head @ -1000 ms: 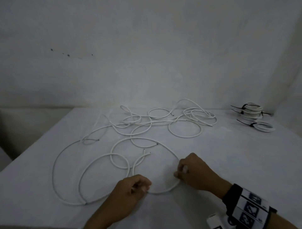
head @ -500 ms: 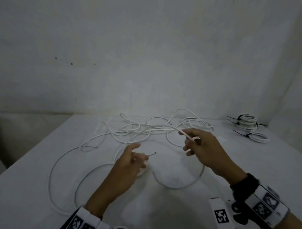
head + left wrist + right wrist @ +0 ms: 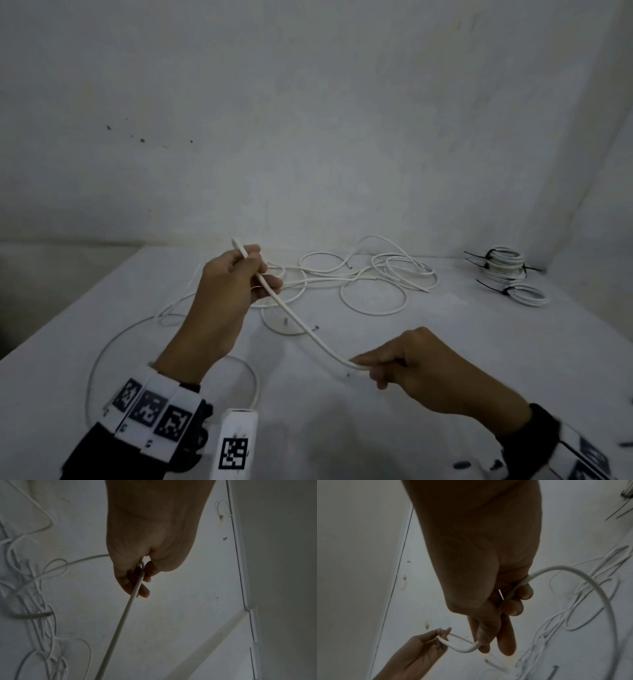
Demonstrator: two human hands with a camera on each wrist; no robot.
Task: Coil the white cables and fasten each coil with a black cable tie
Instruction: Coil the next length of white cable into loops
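Now both hands grip 1 thin white round cable (image 3: pixel 301 322): left hand (image 3: pixel 236 277) near its end, right hand (image 3: pixel 404 363) lower.

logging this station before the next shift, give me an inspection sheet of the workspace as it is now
surface: white table, small dark specks near its middle
job's things: held white cable raised between both hands; loose white cables tangled at the back; tied coils with black cable ties far right
clutter: nothing seen
grippers: left hand grips the cable near its end; right hand pinches it further along
cables: one big loop lies flat at left
surroundings: white wall with a few dark spots
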